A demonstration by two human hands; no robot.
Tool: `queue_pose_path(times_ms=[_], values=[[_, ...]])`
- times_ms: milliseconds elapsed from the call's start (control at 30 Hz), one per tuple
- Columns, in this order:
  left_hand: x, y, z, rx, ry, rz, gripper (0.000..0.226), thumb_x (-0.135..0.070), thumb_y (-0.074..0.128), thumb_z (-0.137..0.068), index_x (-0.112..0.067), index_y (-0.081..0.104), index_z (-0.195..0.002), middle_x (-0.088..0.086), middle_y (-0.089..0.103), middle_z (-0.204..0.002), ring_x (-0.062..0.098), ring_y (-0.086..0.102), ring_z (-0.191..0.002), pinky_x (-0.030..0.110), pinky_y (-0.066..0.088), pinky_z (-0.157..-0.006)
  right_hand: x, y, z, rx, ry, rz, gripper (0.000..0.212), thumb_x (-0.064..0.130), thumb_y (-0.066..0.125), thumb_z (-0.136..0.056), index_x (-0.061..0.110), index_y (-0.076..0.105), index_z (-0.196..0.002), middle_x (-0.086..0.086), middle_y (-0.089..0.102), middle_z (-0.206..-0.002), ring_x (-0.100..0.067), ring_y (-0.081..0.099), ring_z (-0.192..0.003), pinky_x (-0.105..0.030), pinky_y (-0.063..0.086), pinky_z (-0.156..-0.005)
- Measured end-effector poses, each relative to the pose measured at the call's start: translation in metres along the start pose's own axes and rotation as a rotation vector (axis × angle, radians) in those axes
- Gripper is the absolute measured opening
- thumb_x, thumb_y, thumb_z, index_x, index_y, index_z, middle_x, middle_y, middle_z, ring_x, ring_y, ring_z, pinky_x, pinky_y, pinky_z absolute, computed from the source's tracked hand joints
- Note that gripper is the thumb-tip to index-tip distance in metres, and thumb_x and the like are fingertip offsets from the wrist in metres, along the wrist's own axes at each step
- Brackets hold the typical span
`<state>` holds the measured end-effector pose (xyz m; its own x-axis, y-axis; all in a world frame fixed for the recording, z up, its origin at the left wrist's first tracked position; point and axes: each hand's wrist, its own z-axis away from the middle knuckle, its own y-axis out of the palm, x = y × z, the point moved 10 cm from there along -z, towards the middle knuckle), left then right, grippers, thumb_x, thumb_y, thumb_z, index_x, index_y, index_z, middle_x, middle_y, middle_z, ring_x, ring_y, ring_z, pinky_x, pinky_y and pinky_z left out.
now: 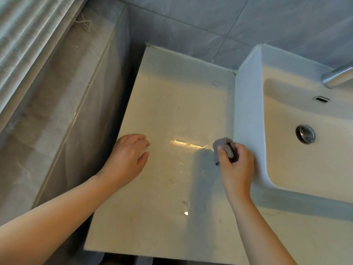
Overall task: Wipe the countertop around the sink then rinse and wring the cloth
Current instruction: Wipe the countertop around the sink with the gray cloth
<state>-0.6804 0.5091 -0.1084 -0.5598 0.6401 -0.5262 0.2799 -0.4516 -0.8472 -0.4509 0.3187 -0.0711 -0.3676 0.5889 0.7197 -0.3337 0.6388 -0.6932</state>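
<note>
A pale glossy countertop (172, 104) fills the middle of the view, with a white raised sink (248, 104) standing on its right part. My right hand (236, 165) grips a small bunched grey cloth (222, 146) just beside the sink's left wall, low over the countertop. My left hand (128, 157) rests on the countertop near its left edge, fingers loosely spread and holding nothing. Faint streaks and a few dark specks show on the surface between and below the hands.
A chrome faucet (338, 77) juts over the basin at the upper right, above the overflow slot (321, 99) and the round drain (305, 134). Grey tiled wall runs behind. A tiled ledge (57, 104) and a gap lie left of the countertop.
</note>
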Motion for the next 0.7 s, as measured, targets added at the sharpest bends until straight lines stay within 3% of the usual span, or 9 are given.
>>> queue_pose_path(times_ms=[100,167,300,433,533,633,700], values=[[-0.001,0.001,0.002,-0.007,-0.005,0.005,0.027,-0.017,0.061,-0.089,-0.008,0.065,-0.114,0.009,0.059,-0.123,0.029,0.052,-0.116,0.035,0.038,-0.100,0.001,-0.002,-0.022,-0.078,0.004,0.108,0.035,0.044,0.060,-0.084,0.010,0.059,-0.093,-0.010,0.060,-0.092,-0.023,0.054,-0.085,-0.026,0.035,-0.066],[0.000,0.001,0.005,-0.017,-0.014,0.002,0.028,-0.018,0.061,-0.089,-0.008,0.064,-0.114,0.009,0.059,-0.123,0.029,0.052,-0.116,0.036,0.038,-0.100,0.005,0.000,-0.031,-0.137,-0.028,0.203,0.027,0.030,0.061,-0.089,0.005,0.059,-0.101,-0.013,0.056,-0.103,-0.025,0.051,-0.089,-0.020,0.027,-0.065],[0.012,-0.004,0.013,-0.047,-0.084,-0.013,0.034,-0.022,0.058,-0.090,-0.007,0.060,-0.121,0.010,0.054,-0.131,0.030,0.046,-0.123,0.039,0.035,-0.105,-0.001,0.017,-0.040,-0.142,-0.069,0.277,0.021,0.008,0.057,-0.088,0.003,0.061,-0.109,-0.014,0.057,-0.115,-0.028,0.055,-0.100,-0.013,0.027,-0.073],[0.022,-0.008,0.027,-0.052,-0.183,-0.010,0.046,-0.024,0.053,-0.094,-0.006,0.046,-0.136,0.009,0.035,-0.148,0.024,0.025,-0.138,0.029,0.021,-0.110,-0.012,0.021,-0.036,-0.147,-0.028,0.169,0.027,0.006,0.061,-0.086,0.004,0.064,-0.113,-0.010,0.064,-0.114,-0.026,0.059,-0.104,-0.017,0.035,-0.087],[0.026,-0.002,0.039,-0.042,-0.249,0.035,0.056,-0.027,0.049,-0.096,-0.009,0.030,-0.145,0.004,0.016,-0.157,0.018,0.011,-0.144,0.025,0.013,-0.110,-0.003,0.030,-0.014,-0.099,-0.058,0.040,0.029,0.004,0.064,-0.084,0.004,0.065,-0.113,-0.007,0.066,-0.115,-0.021,0.061,-0.101,-0.016,0.041,-0.087],[0.032,0.004,0.049,-0.042,-0.310,0.054,0.060,-0.030,0.047,-0.096,-0.011,0.024,-0.148,0.002,0.011,-0.158,0.017,0.008,-0.145,0.027,0.013,-0.114,0.011,0.047,0.017,-0.023,-0.136,-0.025,0.029,0.002,0.067,-0.082,0.007,0.068,-0.111,-0.001,0.066,-0.117,-0.011,0.060,-0.100,-0.007,0.040,-0.087],[0.036,0.008,0.057,-0.043,-0.355,0.060,0.062,-0.031,0.047,-0.095,-0.011,0.022,-0.148,0.003,0.012,-0.158,0.019,0.011,-0.144,0.031,0.016,-0.116,0.015,0.056,0.033,0.079,-0.149,-0.062,0.030,0.004,0.068,-0.081,0.012,0.069,-0.110,0.003,0.067,-0.116,-0.010,0.063,-0.102,-0.017,0.047,-0.088]])
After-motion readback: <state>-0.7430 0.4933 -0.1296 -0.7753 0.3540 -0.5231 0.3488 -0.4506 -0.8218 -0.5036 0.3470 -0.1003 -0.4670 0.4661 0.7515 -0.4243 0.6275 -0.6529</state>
